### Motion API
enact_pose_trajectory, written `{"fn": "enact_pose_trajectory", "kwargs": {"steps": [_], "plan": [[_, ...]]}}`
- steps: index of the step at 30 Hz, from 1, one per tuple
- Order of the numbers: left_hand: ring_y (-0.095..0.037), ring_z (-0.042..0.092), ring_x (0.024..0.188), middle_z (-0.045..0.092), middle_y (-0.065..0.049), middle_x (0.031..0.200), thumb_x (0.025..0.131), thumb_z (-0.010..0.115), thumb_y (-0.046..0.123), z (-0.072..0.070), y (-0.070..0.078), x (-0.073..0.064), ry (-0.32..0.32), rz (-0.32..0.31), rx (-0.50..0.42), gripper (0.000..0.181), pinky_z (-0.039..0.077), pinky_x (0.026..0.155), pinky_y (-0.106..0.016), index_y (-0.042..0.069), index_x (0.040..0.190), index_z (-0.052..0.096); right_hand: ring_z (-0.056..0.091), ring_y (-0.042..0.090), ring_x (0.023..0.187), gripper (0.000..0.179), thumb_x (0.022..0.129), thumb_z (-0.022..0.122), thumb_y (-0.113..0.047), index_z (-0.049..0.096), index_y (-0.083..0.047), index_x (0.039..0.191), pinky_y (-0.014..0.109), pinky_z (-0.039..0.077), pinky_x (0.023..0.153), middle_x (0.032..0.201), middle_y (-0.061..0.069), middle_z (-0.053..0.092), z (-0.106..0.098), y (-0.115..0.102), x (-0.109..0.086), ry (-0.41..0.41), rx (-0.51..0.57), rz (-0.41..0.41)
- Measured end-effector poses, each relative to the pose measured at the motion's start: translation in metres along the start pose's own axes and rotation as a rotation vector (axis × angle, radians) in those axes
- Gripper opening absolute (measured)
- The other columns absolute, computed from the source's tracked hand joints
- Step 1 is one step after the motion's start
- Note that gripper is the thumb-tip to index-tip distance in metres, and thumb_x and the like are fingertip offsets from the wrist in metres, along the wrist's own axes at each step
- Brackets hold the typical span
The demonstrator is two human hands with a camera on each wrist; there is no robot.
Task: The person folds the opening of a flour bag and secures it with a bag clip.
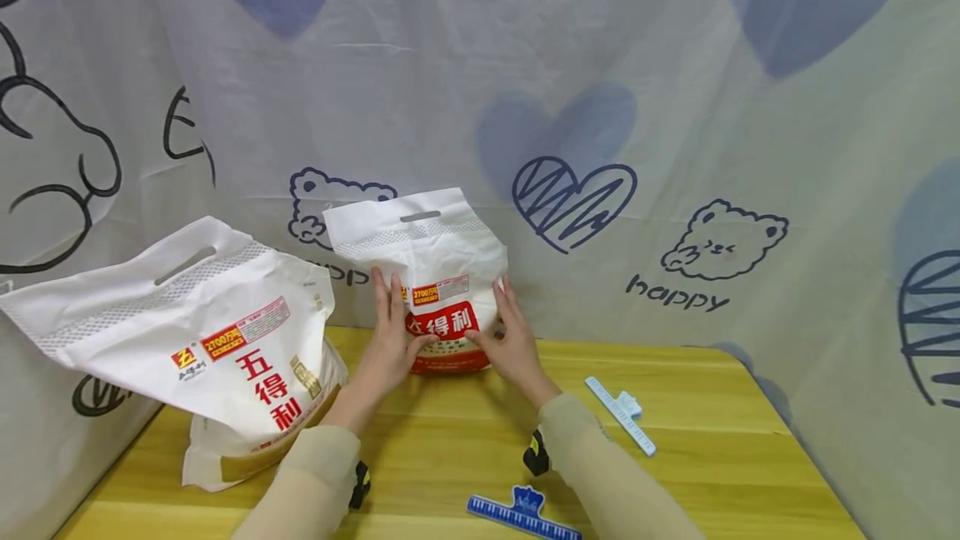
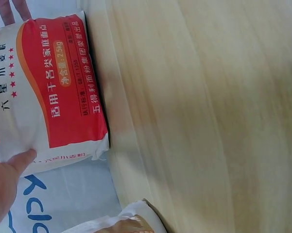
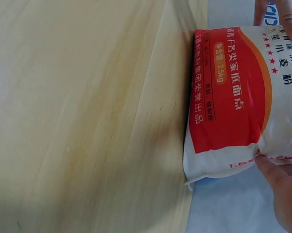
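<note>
A white and red flour bag (image 1: 442,252) with a handle slot in its top stands at the back of the wooden table. My left hand (image 1: 385,348) holds its left side and my right hand (image 1: 517,348) its right side, both thumbs on the front. In the left wrist view, the red lower front of the flour bag (image 2: 63,82) shows a 2.5kg label, with the left thumb pressed into one side. The right wrist view shows the flour bag (image 3: 228,92) with its base on the tabletop and the right thumb denting its edge.
A larger white flour bag (image 1: 247,340) leans at the left of the table (image 1: 450,432). Near the right forearm lie a light blue clip (image 1: 621,415) and a dark blue clip (image 1: 525,513) with a piano-key pattern. A printed curtain (image 1: 675,132) hangs behind.
</note>
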State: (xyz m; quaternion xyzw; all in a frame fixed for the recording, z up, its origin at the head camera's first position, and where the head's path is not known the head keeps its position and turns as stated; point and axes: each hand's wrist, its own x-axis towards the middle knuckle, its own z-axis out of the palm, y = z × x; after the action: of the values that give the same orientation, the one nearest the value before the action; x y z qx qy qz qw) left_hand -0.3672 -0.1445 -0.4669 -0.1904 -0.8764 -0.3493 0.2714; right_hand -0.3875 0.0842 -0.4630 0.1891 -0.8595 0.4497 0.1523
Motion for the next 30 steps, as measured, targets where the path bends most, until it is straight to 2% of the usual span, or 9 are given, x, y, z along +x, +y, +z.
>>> {"fn": "enact_pose_trajectory", "kwargs": {"steps": [3,6,9,17,22,27,30], "plan": [[-0.049,0.006,0.155,-0.033,-0.025,0.164,0.087,0.08,0.011,0.003,-0.002,0.0,0.034,0.061,-0.017,0.121,0.037,0.117,-0.057,0.002,0.163,-0.014,0.018,0.031,0.158,0.093,0.094,0.08,-0.025,0.023,-0.014,0.166,0.05,0.036,0.12,0.175,0.001,0.006,0.001,0.001,-0.001,0.005,0.021,-0.004],[-0.048,-0.001,0.156,-0.032,-0.027,0.164,0.086,0.08,0.009,0.004,-0.003,-0.001,0.055,0.096,-0.029,0.119,0.026,0.122,-0.057,-0.001,0.162,-0.012,0.018,0.032,0.158,0.093,0.093,0.08,-0.023,0.023,-0.013,0.166,0.05,0.038,0.118,0.175,0.001,0.006,0.002,0.003,-0.001,0.008,0.037,-0.015],[-0.048,-0.003,0.156,-0.033,-0.025,0.164,0.087,0.079,0.009,0.005,-0.002,-0.002,0.055,0.091,-0.035,0.119,0.022,0.124,-0.059,0.0,0.162,-0.013,0.019,0.032,0.158,0.093,0.093,0.081,-0.022,0.024,-0.013,0.166,0.051,0.042,0.115,0.175,0.001,0.007,0.002,0.004,-0.002,0.013,0.062,-0.024],[-0.055,0.003,0.153,-0.034,-0.023,0.164,0.089,0.078,0.009,0.004,0.004,-0.005,0.036,0.036,-0.037,0.119,0.021,0.122,-0.065,0.005,0.163,-0.016,0.023,0.035,0.157,0.092,0.094,0.08,-0.023,0.024,-0.015,0.166,0.054,0.048,0.109,0.175,-0.001,0.007,0.002,0.004,-0.004,0.011,0.088,-0.016],[-0.059,0.011,0.15,-0.034,-0.019,0.165,0.09,0.078,0.011,0.006,0.008,-0.005,0.028,0.012,-0.037,0.12,0.027,0.118,-0.069,0.009,0.164,-0.017,0.025,0.034,0.156,0.093,0.093,0.08,-0.022,0.023,-0.017,0.167,0.054,0.049,0.108,0.175,-0.002,0.006,-0.001,0.006,-0.006,0.012,0.091,-0.011],[-0.062,0.02,0.145,-0.034,-0.017,0.166,0.09,0.078,0.013,0.01,0.013,-0.006,0.023,-0.013,-0.036,0.12,0.043,0.108,-0.069,0.011,0.164,-0.016,0.025,0.034,0.156,0.094,0.093,0.08,-0.02,0.022,-0.016,0.167,0.053,0.05,0.107,0.175,-0.003,0.005,-0.005,0.009,-0.009,0.011,0.108,-0.006],[-0.062,0.026,0.142,-0.033,-0.018,0.166,0.089,0.078,0.013,0.014,0.017,-0.004,0.028,-0.01,-0.037,0.12,0.047,0.104,-0.067,0.01,0.164,-0.015,0.03,0.035,0.154,0.094,0.093,0.08,-0.02,0.022,-0.017,0.167,0.052,0.051,0.106,0.175,-0.004,0.004,-0.009,0.011,-0.011,0.012,0.124,0.0]]}}
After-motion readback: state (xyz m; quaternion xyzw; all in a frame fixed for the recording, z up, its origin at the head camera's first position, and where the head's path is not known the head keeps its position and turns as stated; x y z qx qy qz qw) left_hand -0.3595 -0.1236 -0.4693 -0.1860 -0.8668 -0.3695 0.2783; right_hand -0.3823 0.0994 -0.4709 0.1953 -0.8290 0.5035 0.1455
